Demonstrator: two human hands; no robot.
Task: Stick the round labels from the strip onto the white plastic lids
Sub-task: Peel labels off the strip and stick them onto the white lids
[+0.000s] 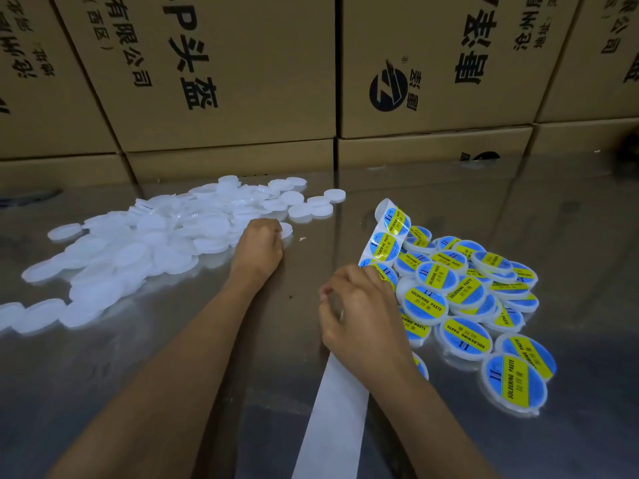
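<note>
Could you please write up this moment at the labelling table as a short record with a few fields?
surface: shiny metal table, cardboard boxes stacked behind
unlabelled stock: pile of plain white lids, far left
finished stock: heap of labelled lids, right
left hand: at the plain pile's near edge, fingers curled on a lid there
right hand: holds the label strip
strip: labels curl upward; bare backing trails toward the viewer

Hands: we count two.
Strip (385, 243) labels showing: three.
Labelled lids (466, 295) right of strip: roughly twenty — overlapping.
Plain lids (145, 243) left of strip: dozens — we can't count them.
</note>
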